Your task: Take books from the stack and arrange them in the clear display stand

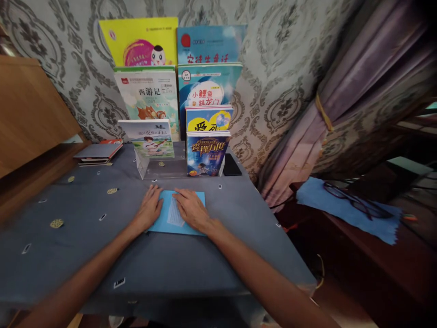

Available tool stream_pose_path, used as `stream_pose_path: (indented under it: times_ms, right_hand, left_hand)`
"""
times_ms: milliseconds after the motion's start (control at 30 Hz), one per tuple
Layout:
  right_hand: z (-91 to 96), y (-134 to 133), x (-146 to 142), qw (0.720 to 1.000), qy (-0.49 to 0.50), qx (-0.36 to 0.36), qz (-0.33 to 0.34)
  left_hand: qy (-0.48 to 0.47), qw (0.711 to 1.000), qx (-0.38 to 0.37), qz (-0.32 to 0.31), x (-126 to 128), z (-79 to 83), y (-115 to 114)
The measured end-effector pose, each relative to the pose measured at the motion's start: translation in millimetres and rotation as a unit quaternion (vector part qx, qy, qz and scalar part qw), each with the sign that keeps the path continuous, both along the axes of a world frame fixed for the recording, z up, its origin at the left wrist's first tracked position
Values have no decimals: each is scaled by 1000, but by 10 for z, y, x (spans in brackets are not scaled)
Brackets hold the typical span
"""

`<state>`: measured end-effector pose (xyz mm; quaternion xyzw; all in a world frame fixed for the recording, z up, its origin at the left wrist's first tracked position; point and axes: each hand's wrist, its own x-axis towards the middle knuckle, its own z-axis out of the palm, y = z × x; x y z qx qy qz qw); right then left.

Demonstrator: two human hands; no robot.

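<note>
A thin light-blue book (166,224) lies flat on the grey cloth-covered table (191,264), back cover up with a white text patch. My left hand (149,210) rests flat on its left edge, fingers stretched out. My right hand (193,209) lies flat on its right half, fingers extended toward the far side. Neither hand grips anything.
A clear tiered display stand (145,166) at the table's back holds several children's books (208,152) upright against the patterned wall. A small stack of books (98,153) lies at the back left, a dark phone (232,165) beside the stand. Curtain and a blue cloth (344,207) are at right.
</note>
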<state>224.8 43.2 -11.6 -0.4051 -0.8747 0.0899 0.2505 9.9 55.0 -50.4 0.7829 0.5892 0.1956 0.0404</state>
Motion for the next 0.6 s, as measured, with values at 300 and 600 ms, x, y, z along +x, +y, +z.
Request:
stream_pose_path:
  times_ms: [300,600]
  right_hand:
    - [-12,11,-49,998,-53,-15,19]
    - [-116,77,277,994,-65,-43,-82]
  left_hand:
    - [73,992,20,-100,261,190,-76]
    - [145,989,5,-6,240,477,-180]
